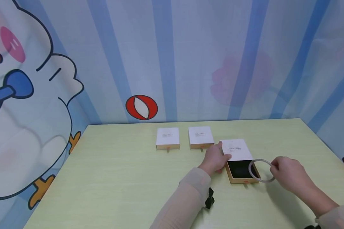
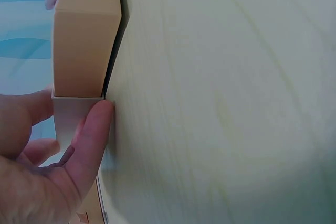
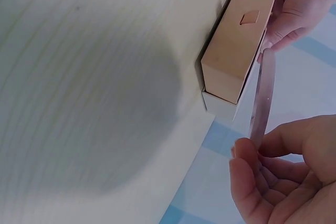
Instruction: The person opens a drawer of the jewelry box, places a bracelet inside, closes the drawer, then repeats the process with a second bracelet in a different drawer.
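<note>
A small gift box with a white printed sleeve [image 1: 235,149] lies on the right part of the table. Its tan drawer [image 1: 235,181] is pulled out toward me, showing a black lining [image 1: 240,169]. My left hand [image 1: 214,159] holds the sleeve by its sides, with fingers and thumb on either side in the left wrist view. Between thumb and fingertips, my right hand [image 1: 289,173] pinches a pale, glossy bangle [image 1: 266,181]. The bangle is raised at the drawer's right edge and overlaps the lining in the head view. In the right wrist view the bangle [image 3: 264,93] appears edge-on, pale purple.
Two similar boxes with their drawers in stand farther back, one white box [image 1: 167,136] at left and another white box [image 1: 201,135] beside the left hand. The light wooden table [image 1: 109,178] meets a blue striped cartoon backdrop [image 1: 189,63] at its far edge.
</note>
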Available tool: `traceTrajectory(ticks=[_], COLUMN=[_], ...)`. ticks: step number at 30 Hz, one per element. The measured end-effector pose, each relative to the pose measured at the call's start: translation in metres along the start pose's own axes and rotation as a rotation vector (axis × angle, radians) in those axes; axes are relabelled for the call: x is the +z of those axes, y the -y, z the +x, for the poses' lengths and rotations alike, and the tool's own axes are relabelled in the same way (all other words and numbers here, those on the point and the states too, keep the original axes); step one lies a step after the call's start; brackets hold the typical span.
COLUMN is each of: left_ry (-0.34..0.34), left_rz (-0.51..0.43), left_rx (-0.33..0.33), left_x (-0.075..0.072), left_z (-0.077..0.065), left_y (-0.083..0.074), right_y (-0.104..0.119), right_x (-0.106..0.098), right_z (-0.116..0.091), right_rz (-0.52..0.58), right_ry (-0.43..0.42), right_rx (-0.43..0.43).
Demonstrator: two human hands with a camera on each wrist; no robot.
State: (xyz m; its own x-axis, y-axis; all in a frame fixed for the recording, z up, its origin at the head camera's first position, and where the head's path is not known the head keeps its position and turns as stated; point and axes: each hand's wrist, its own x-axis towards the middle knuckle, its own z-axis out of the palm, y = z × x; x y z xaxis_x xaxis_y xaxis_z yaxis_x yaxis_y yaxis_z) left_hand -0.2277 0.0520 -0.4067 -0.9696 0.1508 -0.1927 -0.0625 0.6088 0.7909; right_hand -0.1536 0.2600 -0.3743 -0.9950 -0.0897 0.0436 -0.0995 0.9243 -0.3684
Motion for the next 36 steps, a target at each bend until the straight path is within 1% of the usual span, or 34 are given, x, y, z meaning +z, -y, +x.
traceTrajectory(ticks=[6, 11, 20, 29, 36], left_ry=[-0.002, -0.003, 0.003, 0.006, 0.008], left_rz=[0.014, -0.005, -0.007, -0.020, -0.041], left_rx=[0.009, -0.003, 0.001, 0.002, -0.002], left_x=[0.000, 0.000, -0.001, 0.000, 0.000], left_z=[0.001, 0.000, -0.001, 0.000, -0.001], left_y=[0.000, -0.001, -0.001, 0.000, 0.000], right_y=[0.004, 0.006, 0.010, 0.012, 0.014], right_x=[0.000, 0.000, 0.002, 0.003, 0.004], right_z=[-0.001, 0.000, 0.001, 0.003, 0.004], right_rz=[0.012, 0.013, 0.024, 0.037, 0.043], right_ry=[-0.014, -0.018, -0.046, -0.055, -0.070], right_rx=[-0.002, 0.003, 0.000, 0.012, 0.005])
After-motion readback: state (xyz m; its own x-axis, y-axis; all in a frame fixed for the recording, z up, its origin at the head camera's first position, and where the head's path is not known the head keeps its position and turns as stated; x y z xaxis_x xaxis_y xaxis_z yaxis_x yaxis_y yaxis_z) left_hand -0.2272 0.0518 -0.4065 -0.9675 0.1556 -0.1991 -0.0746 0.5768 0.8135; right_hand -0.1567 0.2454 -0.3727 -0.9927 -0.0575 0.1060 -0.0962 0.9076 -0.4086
